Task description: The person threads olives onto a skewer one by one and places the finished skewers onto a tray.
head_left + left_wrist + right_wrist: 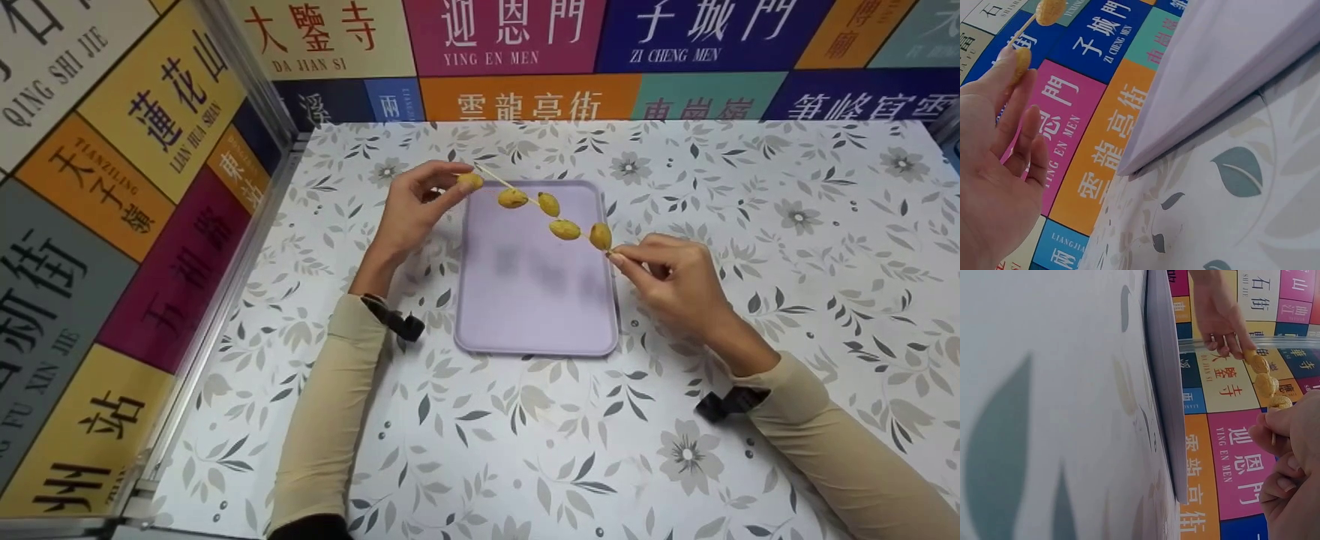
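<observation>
A thin skewer [491, 175] carries several small yellow-brown oval fruits [565, 229] and slants above a lilac tray [536, 315]. My left hand [420, 199] pinches one yellow fruit [470, 180] between thumb and fingers, right beside the skewer's bare upper tip. Whether that fruit is on the stick I cannot tell. My right hand [679, 281] pinches the skewer's lower end, close under the last fruit [600, 236]. In the right wrist view, a short bit of stick [1273, 439] sticks out below the right thumb. The exact kind of fruit is unclear.
The tray lies on a table [562, 450] with a leaf-patterned cover. Colourful panels with place names [502, 34] stand along the back, and more panels [161, 112] line the left side. Each wrist wears a black camera strap [405, 326].
</observation>
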Motion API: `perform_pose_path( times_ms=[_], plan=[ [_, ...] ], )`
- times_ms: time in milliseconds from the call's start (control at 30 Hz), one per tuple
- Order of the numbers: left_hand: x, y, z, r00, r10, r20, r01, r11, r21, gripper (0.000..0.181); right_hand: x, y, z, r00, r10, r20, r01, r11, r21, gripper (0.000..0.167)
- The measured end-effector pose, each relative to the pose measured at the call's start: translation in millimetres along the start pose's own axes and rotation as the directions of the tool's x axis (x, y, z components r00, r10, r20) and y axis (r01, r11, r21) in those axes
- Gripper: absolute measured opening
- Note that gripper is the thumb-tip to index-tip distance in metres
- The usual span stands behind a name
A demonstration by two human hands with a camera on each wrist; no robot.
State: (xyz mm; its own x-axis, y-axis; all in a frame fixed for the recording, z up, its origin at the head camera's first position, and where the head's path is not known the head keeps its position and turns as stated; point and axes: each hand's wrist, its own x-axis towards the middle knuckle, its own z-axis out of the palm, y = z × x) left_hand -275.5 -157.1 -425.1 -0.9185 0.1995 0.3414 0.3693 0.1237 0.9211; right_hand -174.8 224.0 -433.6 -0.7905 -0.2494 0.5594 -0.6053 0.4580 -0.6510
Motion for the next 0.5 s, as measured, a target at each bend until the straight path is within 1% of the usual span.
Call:
perform_pose_path(
  times_ms=[100,167,267,500],
  plan=[
    [0.0,-0.4,-2.7,0.999,-0.012,-0.032,0.009,0.996,-0.088,0.025,-0.3,0.5,0.5,1.0,-0.003,0.007,0.003,1.0,0.005,0.016],
    [0.2,-0.8,-3.9,0.999,-0.026,-0.045,0.02,0.992,-0.123,0.023,-0.5,0.8,0.8,1.0,-0.007,0.011,0.007,1.0,0.003,0.017],
    [0.3,-0.8,-4.9,0.998,-0.031,-0.052,0.024,0.991,-0.132,0.021,-0.5,0.2,0.8,1.0,-0.007,0.019,0.007,1.0,-0.001,0.018],
    [0.0,-1.7,-5.1,0.998,-0.014,-0.059,0.005,0.988,-0.152,0.021,-0.7,-0.3,-1.1,0.999,-0.002,0.046,0.0,1.0,0.027,0.017]
  ],
)
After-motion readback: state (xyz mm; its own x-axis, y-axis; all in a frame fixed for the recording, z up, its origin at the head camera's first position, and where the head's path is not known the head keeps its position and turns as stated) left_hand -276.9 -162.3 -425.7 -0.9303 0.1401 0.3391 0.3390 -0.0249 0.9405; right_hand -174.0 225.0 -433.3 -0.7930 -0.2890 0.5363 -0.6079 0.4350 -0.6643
